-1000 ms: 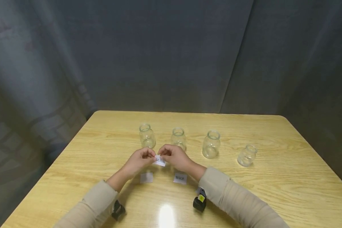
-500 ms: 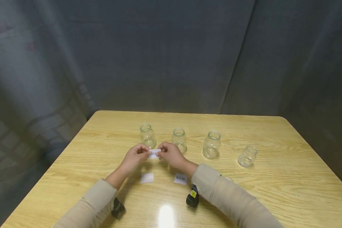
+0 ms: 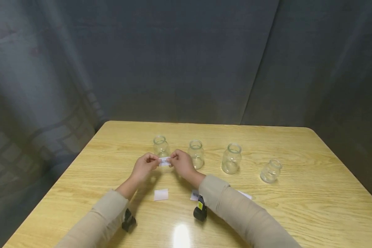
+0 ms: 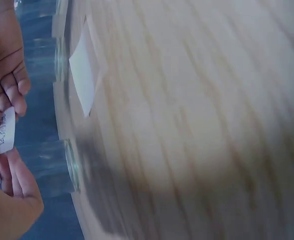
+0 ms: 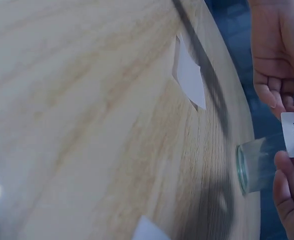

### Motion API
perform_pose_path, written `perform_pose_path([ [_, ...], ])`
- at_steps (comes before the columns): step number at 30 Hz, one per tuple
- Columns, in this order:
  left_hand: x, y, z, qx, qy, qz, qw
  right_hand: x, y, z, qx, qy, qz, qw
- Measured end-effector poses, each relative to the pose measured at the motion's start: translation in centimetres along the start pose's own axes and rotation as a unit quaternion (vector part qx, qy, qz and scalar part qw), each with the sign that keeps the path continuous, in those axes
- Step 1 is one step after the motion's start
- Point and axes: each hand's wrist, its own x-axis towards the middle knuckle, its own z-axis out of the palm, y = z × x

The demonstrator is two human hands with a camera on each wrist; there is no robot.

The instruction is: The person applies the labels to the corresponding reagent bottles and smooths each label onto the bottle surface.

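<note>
A small white label (image 3: 165,161) with dark handwritten characters is stretched between my two hands, above the table. My left hand (image 3: 143,168) pinches one end between thumb and fingers, and my right hand (image 3: 183,165) pinches the other. Just behind the label stands the leftmost glass jar (image 3: 161,145), its lower part covered by the label and hands; whether they touch I cannot tell. In the right wrist view the writing on the label (image 5: 292,134) faces the camera. The left wrist view also has the label (image 4: 5,131) with fingers at both ends.
To the right stand a second glass jar (image 3: 195,155), a third jar (image 3: 231,159) and a smaller jar (image 3: 270,171). Nearer lie a blank-looking slip (image 3: 161,195), a written slip (image 3: 194,195) and another slip (image 3: 245,195), the latter two partly hidden by my right arm.
Both hands have moved away from me and slightly left, carrying the label up to the leftmost jar. The label now lies flatter between the fingers. The jars have stayed in place.
</note>
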Motion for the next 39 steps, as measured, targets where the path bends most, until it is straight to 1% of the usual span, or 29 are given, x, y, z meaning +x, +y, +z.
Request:
perform_pose_path([
  [3, 0.2, -0.1, -0.1, 0.020, 0.010, -0.008, 0.9997, 0.4, 0.0, 0.2, -0.033, 0.002, 0.006, 0.9994],
  [7, 0.4, 0.0, -0.1, 0.043, 0.024, -0.012, 0.9987, 1.0, 0.0, 0.4, -0.055, 0.001, 0.014, 0.9984],
  [11, 0.8, 0.0, -0.1, 0.074, 0.047, 0.010, 0.9961, 1.6, 0.0, 0.6, -0.058, 0.006, 0.017, 0.9981],
  [14, 1.2, 0.0, -0.2, 0.086, 0.054, 0.017, 0.9947, 2.0, 0.1, 0.7, -0.055, 0.010, 0.019, 0.9983],
  [18, 1.6, -0.2, -0.3, 0.089, 0.045, 0.013, 0.9950, 2.5, 0.1, 0.8, -0.048, 0.005, 0.011, 0.9988],
  [21, 1.9, -0.3, -0.4, 0.080, 0.042, 0.007, 0.9959, 2.6, 0.1, 0.8, -0.048, 0.002, 0.004, 0.9988],
  [27, 2.3, -0.3, -0.1, 0.054, 0.043, -0.004, 0.9976, 2.9, 0.5, 0.8, -0.044, 0.020, -0.012, 0.9988],
  [31, 2.4, -0.3, -0.1, 0.052, 0.048, -0.002, 0.9975, 2.9, 0.6, 1.1, -0.036, 0.028, -0.002, 0.9990],
  [35, 2.4, -0.4, -0.2, 0.059, 0.053, 0.004, 0.9968, 3.0, 0.6, 1.5, -0.037, 0.043, 0.004, 0.9984],
  [39, 2.5, -0.4, -0.3, 0.079, 0.056, 0.014, 0.9952, 2.9, 0.5, 1.7, -0.055, 0.066, -0.007, 0.9963],
])
